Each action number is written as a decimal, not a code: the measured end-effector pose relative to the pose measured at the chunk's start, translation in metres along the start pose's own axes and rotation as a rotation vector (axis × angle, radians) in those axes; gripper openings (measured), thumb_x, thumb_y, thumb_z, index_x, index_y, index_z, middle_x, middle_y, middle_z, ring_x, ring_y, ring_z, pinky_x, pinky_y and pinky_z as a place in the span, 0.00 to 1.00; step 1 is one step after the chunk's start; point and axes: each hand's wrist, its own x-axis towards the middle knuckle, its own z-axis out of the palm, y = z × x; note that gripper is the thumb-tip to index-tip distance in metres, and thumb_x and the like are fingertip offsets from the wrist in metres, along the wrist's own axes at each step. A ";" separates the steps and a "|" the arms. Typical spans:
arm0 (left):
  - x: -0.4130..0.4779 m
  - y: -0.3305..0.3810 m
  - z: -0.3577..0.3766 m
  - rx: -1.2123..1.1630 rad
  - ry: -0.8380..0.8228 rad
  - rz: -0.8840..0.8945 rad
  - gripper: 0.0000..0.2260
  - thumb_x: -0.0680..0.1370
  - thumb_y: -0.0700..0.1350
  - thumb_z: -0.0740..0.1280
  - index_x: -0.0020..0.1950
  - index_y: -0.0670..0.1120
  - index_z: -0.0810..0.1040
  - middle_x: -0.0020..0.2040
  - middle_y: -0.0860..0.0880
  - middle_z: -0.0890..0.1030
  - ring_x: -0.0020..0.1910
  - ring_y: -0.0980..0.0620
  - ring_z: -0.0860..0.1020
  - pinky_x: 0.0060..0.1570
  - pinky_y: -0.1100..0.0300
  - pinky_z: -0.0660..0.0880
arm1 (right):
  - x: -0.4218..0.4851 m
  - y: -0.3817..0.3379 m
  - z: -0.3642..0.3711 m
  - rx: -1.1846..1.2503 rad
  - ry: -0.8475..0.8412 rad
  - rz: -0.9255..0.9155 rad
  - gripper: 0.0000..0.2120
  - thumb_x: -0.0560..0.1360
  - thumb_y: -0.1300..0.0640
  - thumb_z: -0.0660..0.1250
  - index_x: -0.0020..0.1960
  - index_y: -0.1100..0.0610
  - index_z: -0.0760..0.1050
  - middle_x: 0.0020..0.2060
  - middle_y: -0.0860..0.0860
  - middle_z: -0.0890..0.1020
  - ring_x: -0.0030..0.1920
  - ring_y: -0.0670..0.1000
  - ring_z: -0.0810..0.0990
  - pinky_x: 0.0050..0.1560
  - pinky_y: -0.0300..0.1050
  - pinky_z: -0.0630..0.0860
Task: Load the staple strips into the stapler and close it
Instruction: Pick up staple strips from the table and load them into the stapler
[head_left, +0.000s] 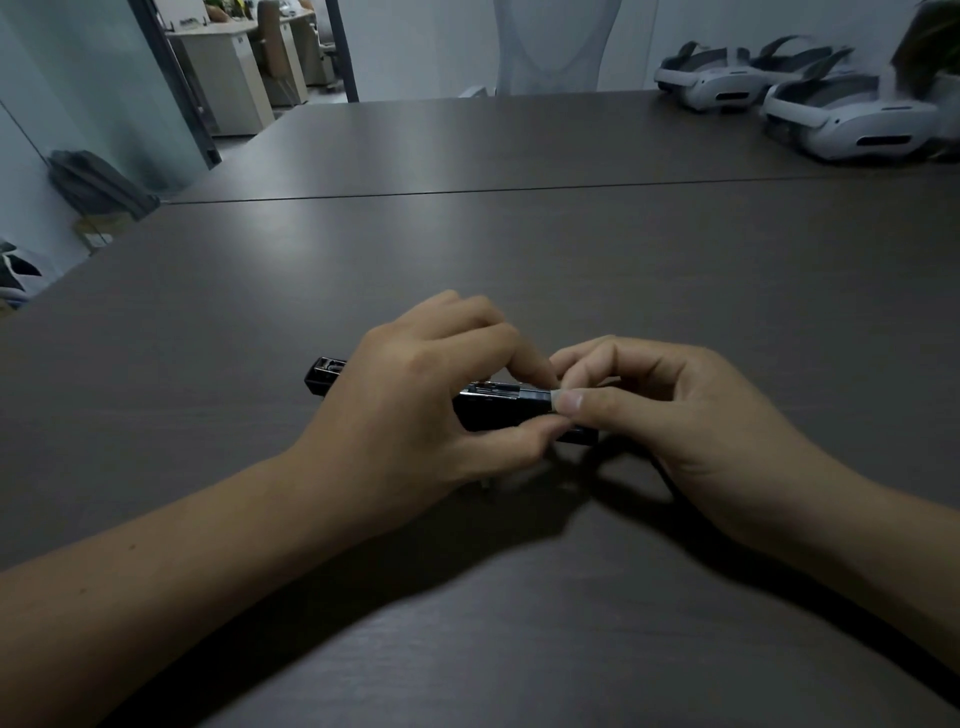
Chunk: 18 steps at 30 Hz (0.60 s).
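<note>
Fingers: the left hand (415, 395) curls its fingers (524, 358) and thumb round the stapler body. The right hand (665, 400) pinches thumb against forefinger on a small pale piece, judged to be a staple strip (557, 399).

Dark table (519, 234): bears all items.

White VR headsets (857, 119): at two o'clock on the table, well apart from the work.

Black stapler (498, 405): lies flat at the table's centre, with its long axis running from ten o'clock to four o'clock. The magazine channel shows on top, and the strip meets it at the four o'clock end.

Handling, as judged: the stapler is rigid, fairly light and liable to slide, so it should be gripped by its flanks. The strip is brittle and snaps if bent, so it should be pinched by its sides and kept in line with the channel.
</note>
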 end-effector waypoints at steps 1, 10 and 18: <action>0.001 0.000 0.000 0.022 0.008 0.019 0.09 0.75 0.51 0.79 0.48 0.47 0.87 0.46 0.51 0.84 0.43 0.47 0.81 0.44 0.50 0.77 | 0.000 -0.001 0.000 -0.006 0.003 0.002 0.07 0.70 0.53 0.78 0.41 0.56 0.84 0.52 0.47 0.88 0.54 0.45 0.87 0.56 0.33 0.78; 0.005 -0.013 -0.007 0.105 -0.059 -0.050 0.06 0.76 0.52 0.76 0.49 0.51 0.87 0.46 0.55 0.83 0.45 0.53 0.78 0.45 0.56 0.75 | 0.000 -0.003 -0.002 -0.298 0.076 0.015 0.05 0.75 0.51 0.76 0.50 0.48 0.84 0.51 0.48 0.88 0.50 0.53 0.86 0.57 0.49 0.81; 0.009 -0.040 -0.011 0.037 -0.194 -0.239 0.09 0.74 0.62 0.73 0.50 0.61 0.86 0.47 0.65 0.83 0.51 0.59 0.78 0.49 0.62 0.76 | 0.002 0.002 -0.005 -0.608 0.049 -0.012 0.11 0.77 0.51 0.76 0.58 0.42 0.81 0.55 0.37 0.84 0.58 0.39 0.81 0.62 0.43 0.77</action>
